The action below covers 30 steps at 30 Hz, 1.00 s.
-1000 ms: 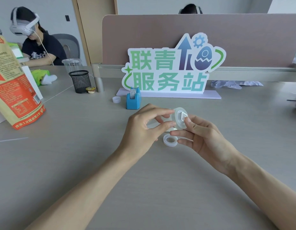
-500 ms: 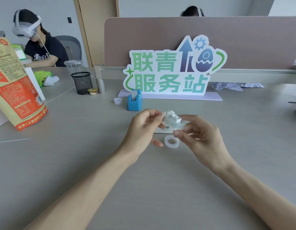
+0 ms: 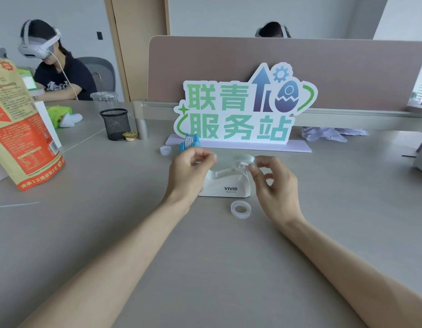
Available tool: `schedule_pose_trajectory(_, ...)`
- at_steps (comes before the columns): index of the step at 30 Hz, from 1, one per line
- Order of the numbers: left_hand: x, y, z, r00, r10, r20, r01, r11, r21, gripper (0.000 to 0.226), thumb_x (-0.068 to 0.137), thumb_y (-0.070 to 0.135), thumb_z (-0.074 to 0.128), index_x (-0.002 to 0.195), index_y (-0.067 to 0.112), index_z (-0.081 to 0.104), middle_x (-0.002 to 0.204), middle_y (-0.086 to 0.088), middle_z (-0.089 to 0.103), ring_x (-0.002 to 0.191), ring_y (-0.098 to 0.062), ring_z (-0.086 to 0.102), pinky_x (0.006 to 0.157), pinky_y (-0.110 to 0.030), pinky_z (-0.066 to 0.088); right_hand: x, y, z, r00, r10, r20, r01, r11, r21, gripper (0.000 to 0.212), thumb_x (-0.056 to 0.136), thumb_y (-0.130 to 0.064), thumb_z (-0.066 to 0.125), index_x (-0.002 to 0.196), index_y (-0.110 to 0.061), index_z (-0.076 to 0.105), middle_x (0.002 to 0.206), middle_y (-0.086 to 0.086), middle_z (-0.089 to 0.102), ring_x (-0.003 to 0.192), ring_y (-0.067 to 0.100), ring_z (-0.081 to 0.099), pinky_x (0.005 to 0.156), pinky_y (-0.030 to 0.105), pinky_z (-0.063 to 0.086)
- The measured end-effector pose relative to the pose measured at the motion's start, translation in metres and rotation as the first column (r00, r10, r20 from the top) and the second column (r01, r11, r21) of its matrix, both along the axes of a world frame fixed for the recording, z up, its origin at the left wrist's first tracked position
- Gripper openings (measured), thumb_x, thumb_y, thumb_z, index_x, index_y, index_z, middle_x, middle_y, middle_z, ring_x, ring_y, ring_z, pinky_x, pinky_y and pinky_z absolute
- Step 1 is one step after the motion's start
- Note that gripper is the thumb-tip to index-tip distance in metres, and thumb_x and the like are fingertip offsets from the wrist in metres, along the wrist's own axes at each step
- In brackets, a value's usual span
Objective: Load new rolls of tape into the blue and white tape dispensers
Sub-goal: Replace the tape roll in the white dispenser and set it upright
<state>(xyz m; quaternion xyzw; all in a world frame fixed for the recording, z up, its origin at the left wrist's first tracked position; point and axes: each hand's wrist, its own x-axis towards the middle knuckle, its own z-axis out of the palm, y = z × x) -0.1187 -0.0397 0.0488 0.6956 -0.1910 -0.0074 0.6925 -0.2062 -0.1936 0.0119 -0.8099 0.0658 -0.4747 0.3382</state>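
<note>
The white tape dispenser (image 3: 225, 185), marked VIVID, stands on the table between my hands. My right hand (image 3: 273, 185) pinches a clear tape roll (image 3: 244, 160) on its white hub, just above the dispenser's right-hand cradle. My left hand (image 3: 189, 171) is at the dispenser's left end, thumb and forefinger pinched together. A faint clear strip seems to run from them to the roll. The blue dispenser (image 3: 190, 141), with tape in it, stands behind my left hand. A spare clear roll (image 3: 240, 209) lies flat in front of the white dispenser.
A small white ring (image 3: 165, 150) lies left of the blue dispenser. A standing sign (image 3: 243, 110) is behind, with a mesh pen cup (image 3: 115, 124) and an orange bag (image 3: 20, 129) to the left. Crumpled paper (image 3: 330, 133) lies at the back right. A person in a headset sits at the far left.
The roll on its hub has come down from in front of me to the white dispenser's cradle. My left hand has drawn away leftwards from the roll, fingers still pinched.
</note>
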Motion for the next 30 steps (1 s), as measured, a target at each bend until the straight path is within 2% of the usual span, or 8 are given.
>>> schedule_pose_trajectory(3,0.006,-0.007,-0.008,0.999,0.037,0.024,-0.037,0.999,-0.020,0.011,0.083,0.022,0.068,0.073,0.026,0.065,0.079,0.009,0.069,0.068,-0.003,0.056,0.061,-0.027,0.042,0.015,-0.007,-0.001,1.000,-0.017,-0.018,0.017,1.000,-0.011,0.012,0.095,-0.015,0.059,0.103,-0.013,0.067,0.096,-0.006,0.068,0.082,0.002,0.058,0.067,0.006,0.041)
schedule_pose_trajectory(5,0.010,-0.007,-0.012,0.999,0.048,0.018,-0.048,0.998,-0.035,0.012,0.083,0.020,0.069,0.073,0.025,0.064,0.077,0.009,0.069,0.071,-0.005,0.058,0.065,-0.028,0.042,0.023,-0.009,-0.001,0.999,-0.010,-0.042,0.009,0.999,-0.031,0.017,0.095,-0.015,0.059,0.109,-0.013,0.068,0.100,-0.002,0.070,0.082,0.000,0.058,0.068,0.002,0.040)
schedule_pose_trajectory(9,0.017,-0.002,-0.013,0.998,0.041,-0.037,-0.043,0.997,-0.064,0.003,0.086,0.020,0.068,0.084,0.021,0.065,0.082,0.004,0.070,0.063,-0.001,0.058,0.051,-0.020,0.039,0.025,-0.008,0.000,0.996,0.008,-0.085,-0.010,1.000,-0.022,0.022,0.093,-0.019,0.062,0.115,-0.018,0.067,0.092,-0.009,0.065,0.078,-0.016,0.056,0.066,0.001,0.040)
schedule_pose_trajectory(13,0.020,-0.003,-0.015,0.996,0.005,-0.086,-0.010,0.999,-0.049,0.013,0.086,0.020,0.068,0.099,0.022,0.064,0.078,0.010,0.067,0.049,0.007,0.051,0.042,-0.016,0.037,0.024,-0.009,-0.001,0.994,0.005,-0.108,-0.009,0.999,-0.036,0.018,0.094,-0.022,0.061,0.112,-0.019,0.064,0.092,-0.009,0.065,0.075,-0.001,0.056,0.071,0.017,0.044)
schedule_pose_trajectory(16,0.023,-0.004,-0.017,0.999,0.012,-0.038,-0.012,1.000,0.007,0.005,0.086,0.020,0.066,0.087,0.025,0.066,0.078,0.011,0.068,0.060,0.007,0.057,0.058,-0.023,0.040,0.025,-0.009,-0.002,0.994,-0.011,-0.108,0.005,0.998,-0.061,0.018,0.094,-0.021,0.060,0.111,-0.019,0.067,0.098,-0.004,0.069,0.080,0.010,0.059,0.077,0.032,0.050)
schedule_pose_trajectory(21,0.028,-0.002,-0.022,0.995,0.039,0.097,-0.049,0.993,0.104,0.008,0.085,0.020,0.067,0.081,0.027,0.067,0.088,0.004,0.071,0.088,-0.014,0.067,0.078,-0.024,0.049,0.024,-0.008,-0.002,0.994,-0.016,-0.104,0.005,0.994,-0.112,0.019,0.095,-0.019,0.059,0.112,-0.021,0.067,0.104,-0.001,0.070,0.091,0.010,0.061,0.082,0.036,0.051)
schedule_pose_trajectory(26,0.028,-0.002,-0.022,0.989,0.028,0.143,-0.047,0.991,0.128,0.009,0.085,0.021,0.066,0.080,0.029,0.067,0.092,0.005,0.072,0.090,-0.013,0.066,0.080,-0.026,0.049,0.024,-0.007,-0.003,0.993,-0.021,-0.112,0.006,0.991,-0.131,0.021,0.093,-0.014,0.059,0.111,-0.020,0.068,0.102,0.000,0.070,0.091,0.017,0.064,0.082,0.039,0.052)
schedule_pose_trajectory(30,0.027,-0.003,-0.024,0.984,0.011,0.180,-0.043,0.984,0.173,0.007,0.086,0.022,0.066,0.081,0.026,0.067,0.090,0.006,0.071,0.089,-0.014,0.064,0.075,-0.022,0.046,0.024,-0.006,-0.002,0.994,-0.009,-0.106,-0.004,0.993,-0.121,0.019,0.092,-0.013,0.060,0.109,-0.019,0.068,0.102,-0.003,0.070,0.092,0.013,0.064,0.082,0.038,0.052)
